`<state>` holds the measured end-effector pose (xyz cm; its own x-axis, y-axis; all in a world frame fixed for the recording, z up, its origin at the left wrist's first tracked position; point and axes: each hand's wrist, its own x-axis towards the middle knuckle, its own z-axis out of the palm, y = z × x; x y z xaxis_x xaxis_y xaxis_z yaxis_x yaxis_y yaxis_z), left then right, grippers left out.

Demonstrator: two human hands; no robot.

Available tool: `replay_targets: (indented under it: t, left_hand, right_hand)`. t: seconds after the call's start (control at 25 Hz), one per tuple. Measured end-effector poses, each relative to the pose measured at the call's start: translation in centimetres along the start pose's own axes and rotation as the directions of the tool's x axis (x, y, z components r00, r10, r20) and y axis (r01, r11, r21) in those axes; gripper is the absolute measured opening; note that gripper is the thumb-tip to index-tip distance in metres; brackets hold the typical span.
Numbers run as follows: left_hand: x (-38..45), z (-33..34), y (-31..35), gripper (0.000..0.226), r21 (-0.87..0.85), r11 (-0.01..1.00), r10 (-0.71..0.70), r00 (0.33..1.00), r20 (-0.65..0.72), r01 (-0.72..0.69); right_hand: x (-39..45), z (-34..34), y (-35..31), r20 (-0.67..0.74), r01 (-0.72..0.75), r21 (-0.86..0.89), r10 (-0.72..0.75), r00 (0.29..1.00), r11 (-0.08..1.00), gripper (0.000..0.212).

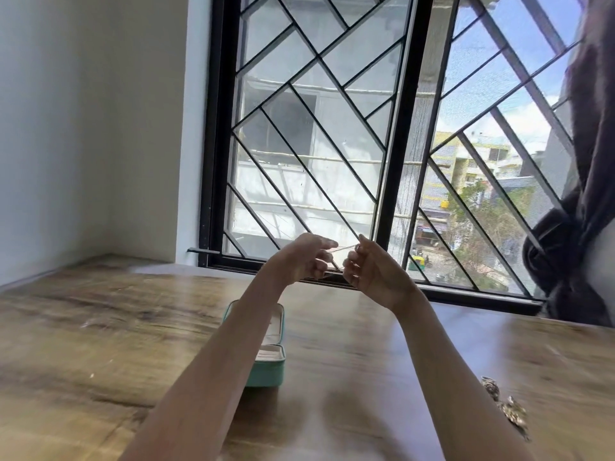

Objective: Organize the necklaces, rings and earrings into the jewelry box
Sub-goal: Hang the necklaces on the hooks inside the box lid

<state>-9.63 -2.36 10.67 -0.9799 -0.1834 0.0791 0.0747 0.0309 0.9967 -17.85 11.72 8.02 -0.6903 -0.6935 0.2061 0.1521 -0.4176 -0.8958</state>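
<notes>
A thin chain (346, 249), most likely a necklace, is stretched taut in the air between both hands, raised well above the counter (100, 327) and in front of the window (316, 128). The left hand (304, 257) pinches one end between thumb and forefinger, its other fingers curled; the right hand (369, 267) pinches the other end the same way. The strand is very fine and blurred, so a clasp or pendant cannot be made out.

Below the left forearm stands the teal jewelry box (269, 371), lid up and open toward the person, with a pale lining and what look like ring slots in the base. The arm hides much of it, and whether anything lies inside cannot be told. Near the right edge of the counter, well apart from the box, lies a small cluster of ornate metallic pieces (506, 407), probably earrings, not yet put away.

As a judgement, the task seems early or midway: the chain is in hand, perhaps being straightened before it goes in, and the pieces at the right remain to be sorted.

The counter is brown wood-grain laminate, mostly bare. Behind it a black-framed window with diagonal grille bars looks out on buildings and trees; a dark curtain (579, 194) hangs knotted at the right, and a plain white wall (83, 111) stands at the left.
</notes>
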Motion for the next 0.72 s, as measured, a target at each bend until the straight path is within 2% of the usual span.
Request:
replay_targets:
  t: [0.12, 0.2, 0.32, 0.48, 0.6, 0.72]
  left_hand:
    - [0.1, -0.4, 0.2, 0.026, -0.104, 0.988, 0.105, 0.992, -0.068, -0.111]
    - [0.1, -0.4, 0.4, 0.028, -0.113, 0.981, 0.152, 0.986, -0.073, -0.159]
    - [0.0, -0.1, 0.6, 0.023, -0.018, 0.982, 0.189, 0.981, -0.042, -0.190]
    - [0.0, 0.3, 0.2, 0.022, 0.101, 0.976, 0.194, 0.981, 0.012, -0.194]
    - [0.1, 0.3, 0.0, 0.019, 0.160, 0.968, 0.195, 0.981, 0.011, -0.195]
    - [0.4, 0.3, -0.2, 0.019, 0.174, 0.965, 0.198, 0.980, -0.005, -0.194]
  right_hand:
    - [0.1, -0.4, 0.5, -0.041, -0.034, 0.042, 0.035, 0.999, 0.999, 0.026]
    - [0.2, -0.8, 1.1, -0.054, -0.063, -0.015, 0.062, 0.997, 0.998, 0.026]
    - [0.1, -1.1, 1.4, -0.059, -0.086, -0.186, 0.076, 0.995, 0.979, 0.024]
    - [0.4, -0.9, 1.5, -0.077, -0.092, -0.295, 0.073, 0.994, 0.951, 0.020]
    - [0.7, -0.4, 1.7, -0.072, -0.035, -0.355, 0.009, 0.997, 0.934, 0.024]
    - [0.8, -0.3, 1.6, 0.046, 0.070, -0.305, -0.059, 0.997, 0.950, 0.032]
